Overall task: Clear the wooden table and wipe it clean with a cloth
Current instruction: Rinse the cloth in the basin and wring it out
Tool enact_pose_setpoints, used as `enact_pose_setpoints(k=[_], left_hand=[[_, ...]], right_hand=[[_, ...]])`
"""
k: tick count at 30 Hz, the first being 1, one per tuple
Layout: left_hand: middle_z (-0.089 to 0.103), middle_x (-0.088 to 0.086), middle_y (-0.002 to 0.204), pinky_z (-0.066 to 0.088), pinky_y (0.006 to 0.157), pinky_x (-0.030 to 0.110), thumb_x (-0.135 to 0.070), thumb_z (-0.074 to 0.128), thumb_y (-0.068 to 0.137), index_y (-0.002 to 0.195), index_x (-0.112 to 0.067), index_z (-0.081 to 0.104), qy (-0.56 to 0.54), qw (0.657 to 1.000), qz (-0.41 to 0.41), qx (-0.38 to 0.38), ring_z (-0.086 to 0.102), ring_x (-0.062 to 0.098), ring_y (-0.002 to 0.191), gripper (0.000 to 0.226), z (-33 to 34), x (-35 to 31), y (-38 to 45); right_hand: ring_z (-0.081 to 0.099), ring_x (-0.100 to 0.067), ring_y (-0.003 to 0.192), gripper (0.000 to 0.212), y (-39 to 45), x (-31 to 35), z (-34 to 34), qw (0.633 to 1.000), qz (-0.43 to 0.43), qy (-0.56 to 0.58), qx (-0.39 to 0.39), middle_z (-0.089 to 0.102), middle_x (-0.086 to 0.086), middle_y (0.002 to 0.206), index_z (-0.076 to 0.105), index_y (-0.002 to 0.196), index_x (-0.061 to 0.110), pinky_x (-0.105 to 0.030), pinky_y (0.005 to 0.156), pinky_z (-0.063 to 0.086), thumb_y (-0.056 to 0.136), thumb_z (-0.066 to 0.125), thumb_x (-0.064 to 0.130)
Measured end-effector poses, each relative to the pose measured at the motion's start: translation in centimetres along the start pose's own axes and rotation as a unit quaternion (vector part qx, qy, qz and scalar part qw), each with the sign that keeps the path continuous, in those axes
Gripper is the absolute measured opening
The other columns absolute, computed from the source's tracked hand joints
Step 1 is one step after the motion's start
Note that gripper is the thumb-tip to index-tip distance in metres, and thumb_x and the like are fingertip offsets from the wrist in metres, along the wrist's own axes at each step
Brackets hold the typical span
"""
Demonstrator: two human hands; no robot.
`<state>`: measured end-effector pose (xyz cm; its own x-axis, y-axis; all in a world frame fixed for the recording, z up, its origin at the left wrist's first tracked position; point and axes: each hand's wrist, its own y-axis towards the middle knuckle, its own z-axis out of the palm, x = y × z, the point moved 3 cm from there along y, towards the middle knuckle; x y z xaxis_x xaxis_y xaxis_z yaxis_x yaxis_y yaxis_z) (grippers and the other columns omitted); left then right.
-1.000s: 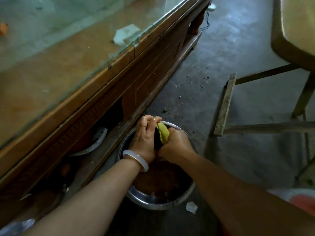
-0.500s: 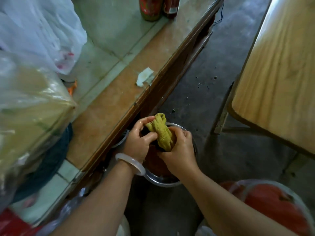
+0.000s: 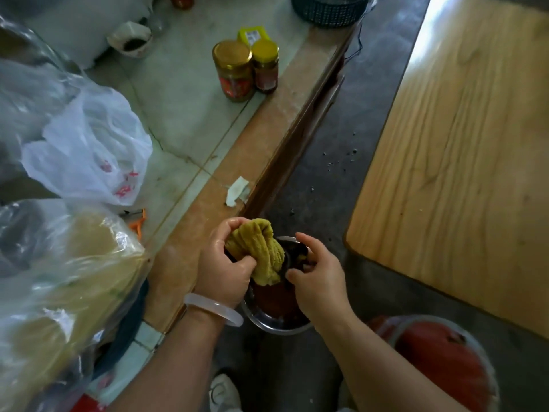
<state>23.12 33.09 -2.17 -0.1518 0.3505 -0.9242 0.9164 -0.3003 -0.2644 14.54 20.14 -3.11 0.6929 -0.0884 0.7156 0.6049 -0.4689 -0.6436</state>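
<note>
While the left hand (image 3: 221, 264) clenches the upper end of the yellow cloth (image 3: 258, 251), the bunched, wrung cloth hangs above the metal bowl (image 3: 269, 321) on the floor, its long axis running from upper left down to lower right, the loose tail pointing toward the bowl. The right hand (image 3: 319, 273) sits just beside the cloth's lower end with fingers curled; whether it pinches the cloth cannot be told. The wooden table (image 3: 463, 162) lies to the right, apart from both hands. Two jars (image 3: 246, 69) stand on the counter (image 3: 261, 138) at left.
</note>
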Motion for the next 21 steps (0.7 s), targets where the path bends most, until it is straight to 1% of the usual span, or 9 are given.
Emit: enact_pose_setpoints(k=[3,7,10,11,13,15,16,19,21], left_hand=[[0.067,-0.007,0.085,0.057,0.072,0.029,0.016,0.06,0.07,0.096,-0.028,0.059,0.021,0.999,0.028,0.009,0.066,0.01,0.082,0.052,0.3,-2.5,-0.4],[0.067,-0.01,0.085,0.055,0.071,0.021,0.015,0.063,0.068,0.095,-0.029,0.06,0.044,0.996,0.071,-0.001,0.066,0.007,0.083,0.051,0.8,-5.6,-0.7],[0.067,-0.008,0.087,0.054,0.07,0.019,0.014,0.064,0.069,0.096,-0.025,0.062,0.048,0.995,0.087,-0.028,0.065,0.005,0.083,0.048,1.1,-7.5,-0.7],[0.067,-0.008,0.087,0.053,0.069,0.016,0.014,0.064,0.069,0.097,-0.025,0.062,0.047,0.994,0.089,-0.037,0.065,0.004,0.083,0.048,1.2,-8.1,-0.6],[0.067,-0.008,0.09,0.053,0.071,0.015,0.013,0.064,0.07,0.099,-0.026,0.062,0.041,0.994,0.092,-0.042,0.065,0.003,0.086,0.049,1.5,-9.0,-0.4],[0.067,-0.009,0.094,0.055,0.076,0.02,0.013,0.065,0.07,0.101,-0.028,0.062,0.042,0.993,0.099,-0.039,0.064,0.004,0.09,0.051,2.0,-9.7,-0.3],[0.066,-0.011,0.097,0.054,0.079,0.021,0.012,0.065,0.07,0.102,-0.028,0.061,0.049,0.993,0.104,-0.038,0.063,0.002,0.093,0.052,2.5,-10.1,-0.3],[0.056,-0.025,0.106,0.046,0.082,0.006,0.01,0.065,0.073,0.109,-0.035,0.053,0.081,0.989,0.123,-0.024,0.052,-0.014,0.103,0.059,4.3,-11.2,-0.9],[0.053,-0.02,0.117,0.045,0.085,0.007,0.007,0.067,0.074,0.117,-0.036,0.049,0.117,0.981,0.157,-0.007,0.05,-0.009,0.11,0.063,5.8,-11.8,-1.3]], right_hand=[[0.051,-0.009,0.119,0.069,-0.6,1.8,-1.1,0.993,-0.062,-0.1,-0.021,0.055,0.008,0.132,0.043,0.142,0.041,-0.027,0.096,0.047,0.089,0.063,0.002],[0.057,-0.015,0.109,0.067,-0.9,4.1,-2.7,0.963,-0.102,-0.239,-0.068,0.062,0.006,0.122,0.036,0.144,0.044,-0.035,0.091,0.053,0.09,0.067,0.021],[0.045,-0.016,0.108,0.047,-0.8,5.8,-4.4,0.895,-0.148,-0.407,-0.103,0.062,0.008,0.114,0.047,0.136,0.043,-0.034,0.087,0.036,0.091,0.059,0.048],[0.041,-0.014,0.108,0.044,-0.7,6.1,-5.1,0.884,-0.159,-0.424,-0.117,0.062,0.011,0.114,0.052,0.132,0.043,-0.034,0.086,0.03,0.09,0.058,0.054],[0.036,-0.009,0.104,0.033,-0.9,6.5,-6.3,0.894,-0.206,-0.373,-0.142,0.06,0.017,0.111,0.06,0.123,0.042,-0.03,0.084,0.027,0.091,0.058,0.049],[0.04,-0.003,0.096,0.016,-1.4,7.0,-7.0,0.922,-0.265,-0.245,-0.143,0.058,0.019,0.1,0.067,0.106,0.039,-0.026,0.082,0.032,0.092,0.059,0.04],[0.046,-0.001,0.092,0.01,-1.7,7.4,-7.4,0.94,-0.273,-0.167,-0.118,0.058,0.019,0.095,0.068,0.098,0.037,-0.023,0.08,0.037,0.092,0.06,0.039],[0.061,-0.002,0.091,0.025,-2.8,8.7,-7.9,0.973,-0.23,-0.002,0.017,0.064,0.013,0.095,0.068,0.099,0.029,-0.017,0.074,0.05,0.087,0.061,0.05],[0.065,-0.003,0.09,0.035,-3.1,9.2,-8.9,0.978,-0.186,0.079,0.054,0.068,0.011,0.095,0.067,0.1,0.03,-0.016,0.072,0.052,0.077,0.065,0.056]])
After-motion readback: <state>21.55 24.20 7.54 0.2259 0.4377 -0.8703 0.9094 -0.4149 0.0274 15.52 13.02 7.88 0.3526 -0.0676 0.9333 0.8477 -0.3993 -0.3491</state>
